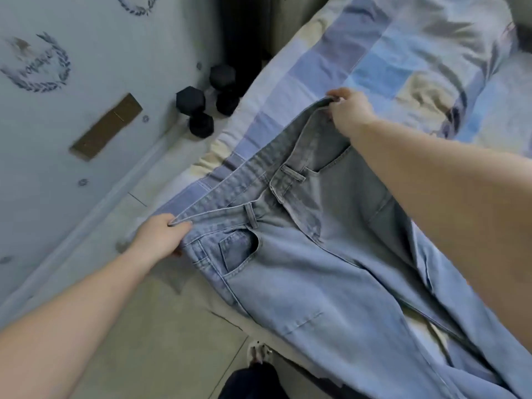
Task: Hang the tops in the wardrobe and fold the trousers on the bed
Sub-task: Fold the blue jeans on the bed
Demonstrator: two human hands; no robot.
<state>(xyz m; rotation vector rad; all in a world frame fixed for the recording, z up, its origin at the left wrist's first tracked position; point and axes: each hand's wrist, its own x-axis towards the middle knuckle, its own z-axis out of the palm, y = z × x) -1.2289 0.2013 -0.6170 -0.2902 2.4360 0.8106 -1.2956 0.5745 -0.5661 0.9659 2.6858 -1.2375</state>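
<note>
Jeans (331, 269): pale denim, front up, draped over bed (374, 67) edge. Left hand (161, 237) and right hand (349, 110) each pinch opposite waistband ends, stretching it taut, likely to square the garment for folding.

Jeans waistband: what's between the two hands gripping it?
Head view: only the jeans themselves. The open waistband spans from left hand to right hand, over the patchwork bedcover.

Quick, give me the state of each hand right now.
Left hand: closed, pinching the waistband of the jeans at one end.
Right hand: closed, gripping the waistband at the other end.
</note>
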